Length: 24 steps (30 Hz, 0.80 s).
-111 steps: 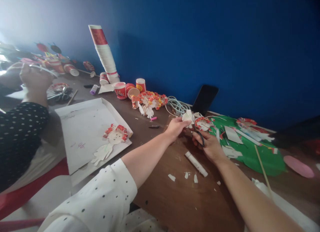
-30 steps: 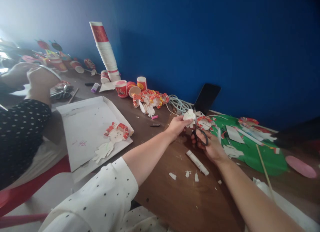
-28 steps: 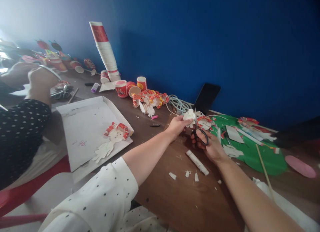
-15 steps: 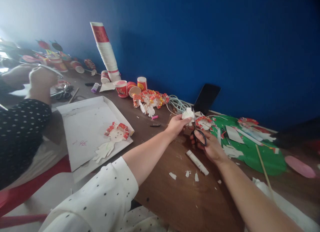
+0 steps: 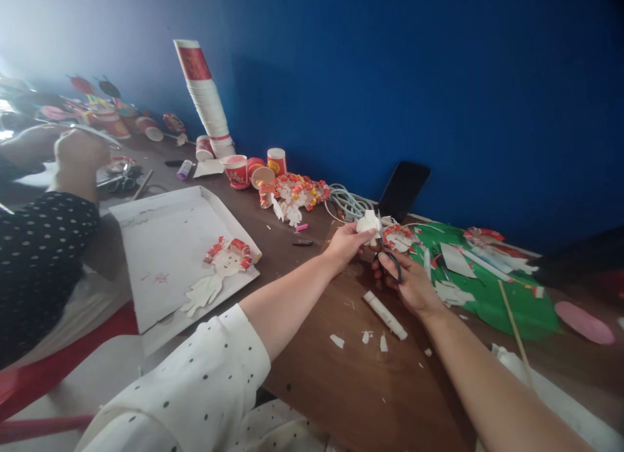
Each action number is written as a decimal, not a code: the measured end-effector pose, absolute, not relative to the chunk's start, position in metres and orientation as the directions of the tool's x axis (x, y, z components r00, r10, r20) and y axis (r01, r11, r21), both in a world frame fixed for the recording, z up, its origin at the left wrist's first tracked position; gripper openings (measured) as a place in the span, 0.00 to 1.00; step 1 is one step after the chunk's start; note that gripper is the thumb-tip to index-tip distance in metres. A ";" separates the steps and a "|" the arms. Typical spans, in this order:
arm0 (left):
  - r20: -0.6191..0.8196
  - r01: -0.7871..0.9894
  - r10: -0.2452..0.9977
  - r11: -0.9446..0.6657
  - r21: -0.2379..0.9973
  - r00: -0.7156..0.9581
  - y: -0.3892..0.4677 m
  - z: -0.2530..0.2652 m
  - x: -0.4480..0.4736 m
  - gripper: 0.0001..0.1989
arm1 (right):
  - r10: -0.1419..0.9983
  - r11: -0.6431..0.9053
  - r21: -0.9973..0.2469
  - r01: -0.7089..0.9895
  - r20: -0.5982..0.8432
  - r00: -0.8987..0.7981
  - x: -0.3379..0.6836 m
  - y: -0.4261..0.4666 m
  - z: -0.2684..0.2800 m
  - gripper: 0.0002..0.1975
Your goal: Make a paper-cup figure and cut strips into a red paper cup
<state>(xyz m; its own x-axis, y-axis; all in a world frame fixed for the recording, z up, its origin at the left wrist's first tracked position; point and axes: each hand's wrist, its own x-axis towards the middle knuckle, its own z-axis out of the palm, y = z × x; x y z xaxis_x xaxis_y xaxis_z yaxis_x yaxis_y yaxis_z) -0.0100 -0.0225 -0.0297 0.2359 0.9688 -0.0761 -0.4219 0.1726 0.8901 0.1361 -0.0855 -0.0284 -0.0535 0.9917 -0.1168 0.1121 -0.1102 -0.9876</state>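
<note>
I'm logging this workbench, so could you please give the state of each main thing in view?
Left hand, pinching white paper cutout.
Right hand, gripping black-handled scissors.
White paper cutout, raised, partly hidden.
Black-handled scissors, in hand, blade opening unclear.
Black phone, propped at a slant.
Pale cable, loosely coiled.
Paper-cup stack, leaning.
White tube, lying flat.

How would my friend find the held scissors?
Below the blue wall is a brown table. Over it, the left hand holds a white paper cutout. The scissors at its edge have black loop handles and, unlike the pair lying far left, are in the right hand.
</note>
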 end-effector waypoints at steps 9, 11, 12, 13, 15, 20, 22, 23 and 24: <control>-0.061 -0.341 0.973 0.136 0.930 0.222 -0.020 -0.032 -0.013 0.12 | 0.993 -0.093 -0.965 0.247 -0.107 -0.045 0.139 -0.086 -0.019 0.26; -0.060 -0.310 0.973 0.129 0.942 0.221 -0.019 -0.034 -0.014 0.12 | 0.993 -0.083 -0.965 0.251 -0.101 -0.061 0.140 -0.086 -0.018 0.25; -0.059 -0.300 0.973 0.126 0.946 0.223 -0.018 -0.034 -0.014 0.12 | 0.993 -0.082 -0.965 0.249 -0.101 -0.062 0.141 -0.086 -0.017 0.25; -0.057 -0.294 0.972 0.124 0.948 0.226 -0.018 -0.035 -0.015 0.13 | 0.993 -0.084 -0.965 0.248 -0.102 -0.061 0.141 -0.087 -0.017 0.25; -0.055 -0.290 0.971 0.123 0.949 0.231 -0.016 -0.037 -0.015 0.13 | 0.993 -0.089 -0.965 0.245 -0.106 -0.059 0.140 -0.087 -0.015 0.26; -0.049 -0.312 0.969 0.125 0.942 0.241 -0.013 -0.041 -0.015 0.14 | 0.992 -0.079 -0.961 0.264 -0.102 -0.076 0.139 -0.089 -0.013 0.26; -0.046 -0.304 0.971 0.119 0.945 0.236 -0.012 -0.042 -0.015 0.13 | 0.993 -0.070 -0.959 0.274 -0.094 -0.076 0.140 -0.088 -0.014 0.25; -0.045 -0.299 0.971 0.117 0.947 0.236 -0.011 -0.042 -0.016 0.13 | 0.993 -0.066 -0.959 0.275 -0.090 -0.076 0.140 -0.088 -0.014 0.25; -0.043 -0.299 0.970 0.115 0.947 0.238 -0.011 -0.043 -0.016 0.13 | 0.993 -0.063 -0.960 0.274 -0.087 -0.078 0.141 -0.088 -0.015 0.25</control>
<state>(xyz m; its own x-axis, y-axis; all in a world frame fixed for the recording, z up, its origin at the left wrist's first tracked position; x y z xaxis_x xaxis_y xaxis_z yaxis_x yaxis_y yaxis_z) -0.0157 -0.0111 -0.0426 0.2383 0.9702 -0.0428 -0.2988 0.1152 0.9473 0.1408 -0.0876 -0.0150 -0.0783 0.9931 -0.0873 0.2737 -0.0628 -0.9598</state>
